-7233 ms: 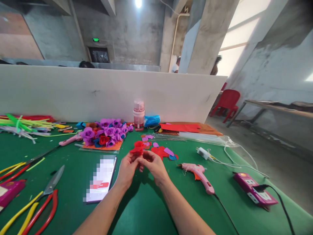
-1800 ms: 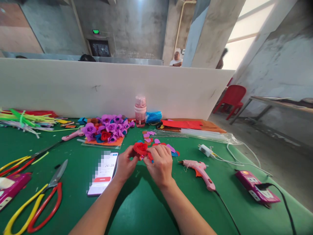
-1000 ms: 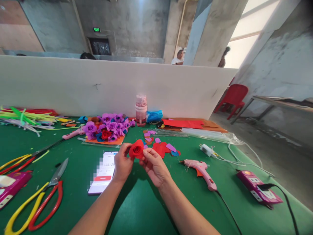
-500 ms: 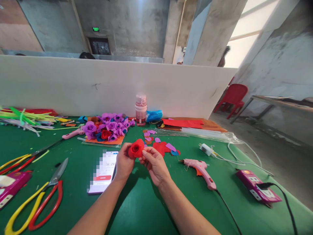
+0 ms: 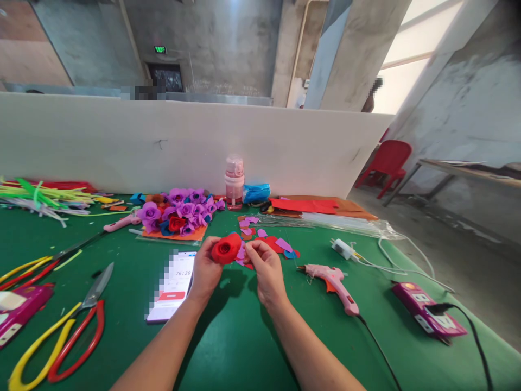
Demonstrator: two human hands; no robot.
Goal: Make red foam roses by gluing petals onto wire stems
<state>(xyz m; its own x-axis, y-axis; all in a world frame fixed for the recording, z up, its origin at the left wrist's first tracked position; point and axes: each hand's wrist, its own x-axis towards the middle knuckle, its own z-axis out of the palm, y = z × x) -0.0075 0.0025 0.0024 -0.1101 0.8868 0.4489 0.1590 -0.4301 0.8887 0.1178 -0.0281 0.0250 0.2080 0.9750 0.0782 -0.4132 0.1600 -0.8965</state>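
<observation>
My left hand grips a red fabric or paper rose from its left side, with the spiral centre facing me. Just right of the flower, my right hand has thumb and forefinger pinched together, a small gap away from the petals. Whatever lies between those fingertips, if anything, is too small to make out. Behind that hand, loose cut petals in red, purple and blue lie on the green table. A pink hot glue gun rests to the right of my hands.
Left of my arms lie a phone and scissors. Finished purple roses are heaped behind them. A pink bottle stands by the white partition. On the right sit a white plug and a magenta power strip.
My right hand has come off the rose and shifted slightly right, its fingertips still pinched. The rose has tilted a little in my left hand.
</observation>
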